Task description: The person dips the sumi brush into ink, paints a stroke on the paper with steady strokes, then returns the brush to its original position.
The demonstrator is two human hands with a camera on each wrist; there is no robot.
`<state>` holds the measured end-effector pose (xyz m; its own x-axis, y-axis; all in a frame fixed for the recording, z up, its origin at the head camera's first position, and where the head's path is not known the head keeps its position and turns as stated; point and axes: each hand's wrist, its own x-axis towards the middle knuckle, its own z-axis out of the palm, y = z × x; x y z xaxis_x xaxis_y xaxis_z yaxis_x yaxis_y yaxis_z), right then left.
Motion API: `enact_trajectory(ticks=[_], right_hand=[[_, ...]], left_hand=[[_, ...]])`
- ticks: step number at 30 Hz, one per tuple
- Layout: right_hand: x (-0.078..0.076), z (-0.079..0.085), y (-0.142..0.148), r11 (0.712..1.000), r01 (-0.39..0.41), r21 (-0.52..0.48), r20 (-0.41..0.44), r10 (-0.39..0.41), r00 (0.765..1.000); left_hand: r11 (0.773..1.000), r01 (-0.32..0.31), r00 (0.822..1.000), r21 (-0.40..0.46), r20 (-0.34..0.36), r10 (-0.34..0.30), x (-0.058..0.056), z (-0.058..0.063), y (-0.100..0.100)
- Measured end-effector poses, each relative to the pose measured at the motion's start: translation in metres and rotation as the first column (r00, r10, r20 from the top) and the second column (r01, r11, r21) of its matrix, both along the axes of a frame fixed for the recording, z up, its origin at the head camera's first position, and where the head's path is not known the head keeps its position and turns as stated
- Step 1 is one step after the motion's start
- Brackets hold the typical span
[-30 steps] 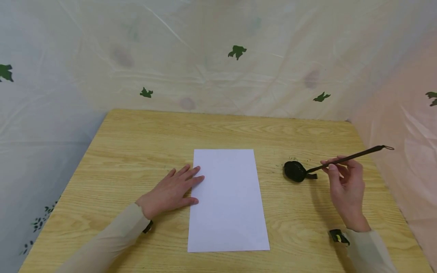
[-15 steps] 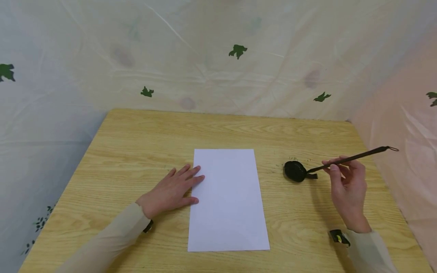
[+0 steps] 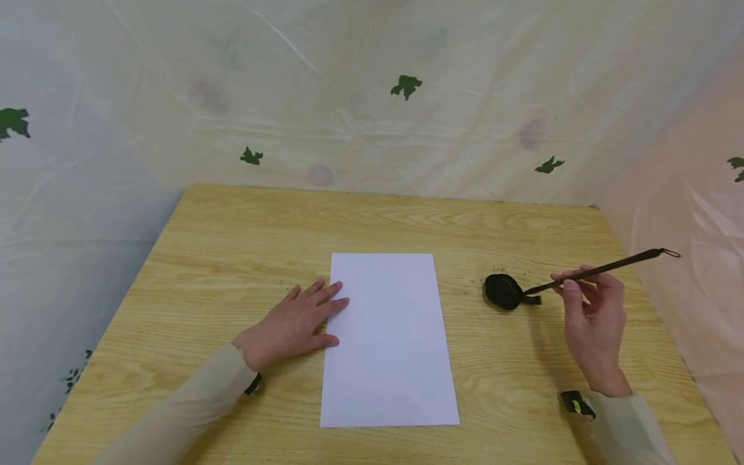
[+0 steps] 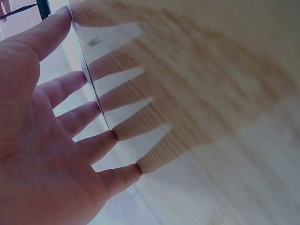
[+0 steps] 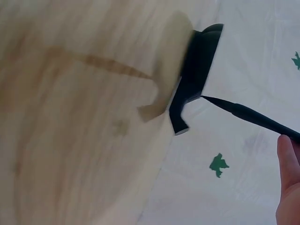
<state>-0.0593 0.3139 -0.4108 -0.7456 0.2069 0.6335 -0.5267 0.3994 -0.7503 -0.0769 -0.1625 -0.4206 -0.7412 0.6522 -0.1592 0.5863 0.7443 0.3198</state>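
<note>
A sheet of white paper (image 3: 389,349) lies flat on the wooden table. The fingertips of my left hand (image 3: 285,329) rest on its left edge, fingers straight and spread; the left wrist view shows the palm side of this hand (image 4: 47,140). My right hand (image 3: 595,336) pinches the shaft of a dark ink brush (image 3: 624,261) with a hanging loop at its end. The brush slants down to the left, its tip at the rim of a small black ink dish (image 3: 502,292) with a short bent stub. Seen from the right wrist, the brush tip meets the dish (image 5: 204,58) near that stub.
Small dark specks mark the wooden table (image 3: 261,226) around the dish. Behind the table hangs a pale curtain (image 3: 325,103) with green leaf-like prints, and a pinkish curtain (image 3: 674,194) stands along the right side. Each wrist wears a dark strap (image 3: 577,404).
My right hand and the brush have shifted slightly to the right, with the brush tip staying at the dish. The left hand and the paper hold still.
</note>
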Motion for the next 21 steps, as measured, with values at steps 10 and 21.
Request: enact_trajectory(ticks=[10, 21], right_hand=[[0.003, 0.018, -0.022, 0.868, -0.242, -0.434, -0.201, 0.169, 0.965], [0.006, 0.029, -0.049, 0.816, -0.262, -0.515, -0.249, 0.150, 0.957]], left_hand=[[1.000, 0.001, 1.000, 0.022, 0.002, -0.001, -0.001, -0.003, 0.000], [1.000, -0.009, 1.000, 0.020, 0.010, 0.009, -0.003, -0.008, 0.001]])
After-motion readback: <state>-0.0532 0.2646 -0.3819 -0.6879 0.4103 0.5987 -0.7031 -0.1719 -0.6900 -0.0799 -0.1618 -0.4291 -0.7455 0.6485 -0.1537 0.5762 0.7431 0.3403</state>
